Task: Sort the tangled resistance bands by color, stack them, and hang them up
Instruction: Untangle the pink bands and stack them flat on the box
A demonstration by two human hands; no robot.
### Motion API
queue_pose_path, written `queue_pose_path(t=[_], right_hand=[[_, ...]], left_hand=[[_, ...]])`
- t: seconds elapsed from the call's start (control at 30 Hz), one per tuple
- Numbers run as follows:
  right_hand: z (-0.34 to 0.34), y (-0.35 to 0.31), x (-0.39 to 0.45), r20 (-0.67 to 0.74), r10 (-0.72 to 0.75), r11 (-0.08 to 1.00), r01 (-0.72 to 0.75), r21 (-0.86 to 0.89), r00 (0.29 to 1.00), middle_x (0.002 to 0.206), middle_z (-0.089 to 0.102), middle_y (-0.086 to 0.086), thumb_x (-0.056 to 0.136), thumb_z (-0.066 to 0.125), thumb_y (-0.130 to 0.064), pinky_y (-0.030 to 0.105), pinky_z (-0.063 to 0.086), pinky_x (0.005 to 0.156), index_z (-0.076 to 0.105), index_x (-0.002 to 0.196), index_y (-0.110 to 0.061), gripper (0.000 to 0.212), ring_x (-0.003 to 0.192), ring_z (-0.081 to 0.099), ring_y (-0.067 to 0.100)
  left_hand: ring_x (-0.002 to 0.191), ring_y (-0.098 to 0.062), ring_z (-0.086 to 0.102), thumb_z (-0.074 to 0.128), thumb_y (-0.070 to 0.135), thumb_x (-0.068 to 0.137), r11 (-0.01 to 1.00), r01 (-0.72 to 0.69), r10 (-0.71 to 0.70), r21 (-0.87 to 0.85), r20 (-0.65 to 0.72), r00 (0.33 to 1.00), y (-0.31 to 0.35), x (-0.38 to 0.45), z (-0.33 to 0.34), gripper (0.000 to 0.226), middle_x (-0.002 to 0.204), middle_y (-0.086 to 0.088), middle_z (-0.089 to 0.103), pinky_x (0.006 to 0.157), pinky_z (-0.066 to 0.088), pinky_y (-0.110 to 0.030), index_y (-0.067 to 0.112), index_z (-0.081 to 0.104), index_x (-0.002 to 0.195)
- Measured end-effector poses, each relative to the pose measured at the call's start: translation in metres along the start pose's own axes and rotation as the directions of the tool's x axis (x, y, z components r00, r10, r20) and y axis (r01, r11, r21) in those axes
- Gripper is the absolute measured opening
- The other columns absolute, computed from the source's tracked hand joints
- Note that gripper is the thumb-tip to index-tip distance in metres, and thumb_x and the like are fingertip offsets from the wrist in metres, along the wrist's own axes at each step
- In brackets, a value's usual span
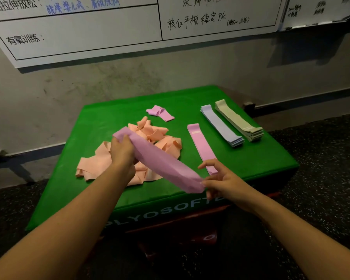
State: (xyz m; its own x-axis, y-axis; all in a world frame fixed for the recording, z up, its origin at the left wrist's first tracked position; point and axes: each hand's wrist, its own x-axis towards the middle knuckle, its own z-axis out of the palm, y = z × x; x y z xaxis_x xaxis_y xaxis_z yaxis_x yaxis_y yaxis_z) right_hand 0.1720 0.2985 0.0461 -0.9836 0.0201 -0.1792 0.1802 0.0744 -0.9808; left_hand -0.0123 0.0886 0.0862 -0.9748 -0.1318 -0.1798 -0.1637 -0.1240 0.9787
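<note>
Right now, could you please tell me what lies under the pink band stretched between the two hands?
Under the held pink band lie the tangled peach bands on the green box top. The part of that pile directly beneath the band and the left hand is covered.

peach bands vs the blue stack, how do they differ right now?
The peach bands lie in a tangled, twisted heap on the left of the green box; the blue stack lies flat, edges aligned, on the right. Peach sprawls wide; blue is one narrow strip. Neither is touched by the hands; both rest on the box.
</note>
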Motion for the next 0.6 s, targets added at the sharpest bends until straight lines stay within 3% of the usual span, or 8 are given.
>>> queue_pose_path(t=[0.07, 0.13, 0.23, 0.3, 0.43, 0.53, 0.6], right_hand=[[-0.002, 0.002, 0.0, -0.002, 0.007, 1.0, -0.007, -0.025, 1.0, 0.08, 0.069, 0.002, 0.096, 0.058, -0.006, 0.027, 0.051, 0.07, 0.071, 0.097, -0.029, 0.026, 0.071, 0.059, 0.016], [-0.003, 0.003, 0.001, -0.014, 0.06, 0.997, -0.061, -0.049, 0.998, 0.095, 0.072, 0.004, 0.098, 0.054, -0.006, 0.027, 0.052, 0.073, 0.077, 0.088, -0.023, 0.031, 0.077, 0.059, 0.016], [-0.008, 0.004, 0.004, 0.019, 0.18, 0.981, -0.181, 0.07, 0.984, 0.121, 0.07, 0.007, 0.097, 0.052, -0.006, 0.029, 0.056, 0.081, 0.076, 0.099, -0.008, 0.025, 0.099, 0.066, 0.023], [-0.014, 0.006, 0.004, 0.051, 0.191, 0.969, -0.196, 0.152, 0.98, 0.116, 0.071, 0.012, 0.093, 0.061, -0.009, 0.033, 0.057, 0.09, 0.075, 0.103, -0.003, 0.018, 0.105, 0.067, 0.025], [-0.024, 0.007, 0.006, -0.074, 0.06, 0.974, -0.074, -0.212, 0.995, 0.095, 0.075, 0.002, 0.081, 0.08, -0.019, 0.029, 0.058, 0.085, 0.076, 0.093, -0.016, 0.013, 0.092, 0.071, 0.017], [-0.029, 0.008, 0.012, -0.116, -0.16, 0.943, 0.117, -0.312, 0.98, 0.103, 0.067, -0.005, 0.086, 0.075, -0.023, 0.026, 0.053, 0.087, 0.077, 0.083, -0.017, 0.007, 0.097, 0.065, 0.008], [-0.034, 0.01, 0.016, -0.117, -0.264, 0.929, 0.22, -0.297, 0.957, 0.102, 0.067, -0.004, 0.089, 0.073, -0.018, 0.027, 0.054, 0.086, 0.077, 0.087, -0.02, 0.005, 0.096, 0.065, 0.01]], left_hand=[[0.099, -0.021, 0.06, 0.039, 0.023, 0.106, 1.0, 0.009, -0.009, 0.005, 0.028, 1.0, -0.002, 0.003, 0.005, 0.017, 0.115, -0.004, 0.056, 0.072, 0.055, -0.035, 0.024, 0.045, 0.122], [0.093, -0.018, 0.06, 0.04, 0.024, 0.106, 1.0, 0.004, -0.004, 0.01, 0.055, 0.998, -0.004, 0.004, 0.011, 0.013, 0.109, -0.003, 0.058, 0.07, 0.054, -0.033, 0.024, 0.044, 0.119], [0.096, -0.016, 0.062, 0.039, 0.027, 0.107, 0.999, -0.031, 0.029, 0.018, 0.114, 0.993, -0.007, 0.005, 0.02, 0.017, 0.108, 0.0, 0.062, 0.064, 0.053, -0.032, 0.024, 0.046, 0.122], [0.1, -0.016, 0.062, 0.039, 0.028, 0.107, 0.999, -0.041, 0.037, 0.024, 0.133, 0.99, -0.008, 0.009, 0.025, 0.021, 0.113, 0.0, 0.062, 0.067, 0.052, -0.032, 0.024, 0.047, 0.127], [0.098, -0.01, 0.061, 0.039, 0.027, 0.107, 0.997, -0.05, 0.042, 0.058, 0.134, 0.99, -0.01, 0.021, 0.034, 0.034, 0.115, -0.002, 0.061, 0.068, 0.053, -0.03, 0.017, 0.043, 0.139], [0.106, -0.018, 0.064, 0.043, 0.029, 0.106, 0.999, -0.021, 0.014, 0.046, 0.143, 0.99, -0.011, 0.033, 0.045, 0.034, 0.121, -0.004, 0.063, 0.08, 0.058, -0.04, 0.019, 0.044, 0.139], [0.106, -0.02, 0.065, 0.045, 0.029, 0.105, 0.999, 0.0, -0.006, 0.041, 0.144, 0.99, -0.012, 0.042, 0.055, 0.029, 0.118, -0.003, 0.063, 0.085, 0.058, -0.044, 0.021, 0.048, 0.134]])
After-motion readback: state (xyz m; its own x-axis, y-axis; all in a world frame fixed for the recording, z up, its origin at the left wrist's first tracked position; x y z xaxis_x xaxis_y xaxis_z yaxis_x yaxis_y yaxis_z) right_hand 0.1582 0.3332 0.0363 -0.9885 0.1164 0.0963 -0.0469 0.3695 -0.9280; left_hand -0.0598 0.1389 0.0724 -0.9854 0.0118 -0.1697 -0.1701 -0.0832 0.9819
